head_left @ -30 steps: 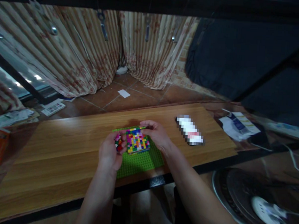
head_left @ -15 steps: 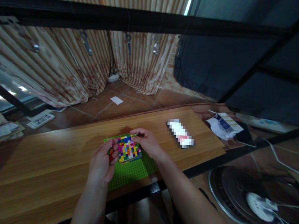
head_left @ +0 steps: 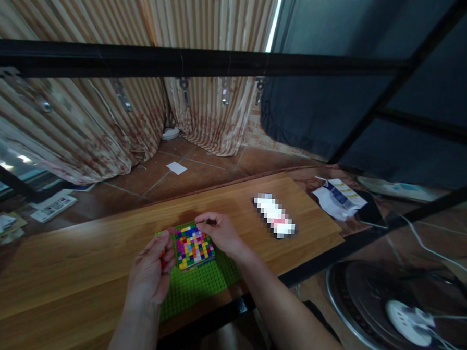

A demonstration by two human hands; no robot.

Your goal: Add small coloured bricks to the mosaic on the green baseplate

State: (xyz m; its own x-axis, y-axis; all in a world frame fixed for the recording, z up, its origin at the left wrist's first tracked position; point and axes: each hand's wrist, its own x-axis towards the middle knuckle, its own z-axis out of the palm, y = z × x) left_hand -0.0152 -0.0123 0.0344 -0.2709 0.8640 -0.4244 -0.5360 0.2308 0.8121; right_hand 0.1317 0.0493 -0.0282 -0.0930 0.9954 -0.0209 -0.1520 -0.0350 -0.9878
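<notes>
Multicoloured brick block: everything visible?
The brick block is a low, squarish slab of small plastic-looking bricks in yellow, pink, blue, white and more. It lies flat on the green baseplate, nearer the far edge. The right hand is at the block's far right corner, the left hand by its left side; contact is unclear.

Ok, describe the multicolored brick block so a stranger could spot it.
Find the long wood-grain table, then the green studded baseplate near its front edge. On it, between the left hand and right hand, sits the multicolored brick block. Its patchwork of bright colors sets it apart from the plain green.
</notes>
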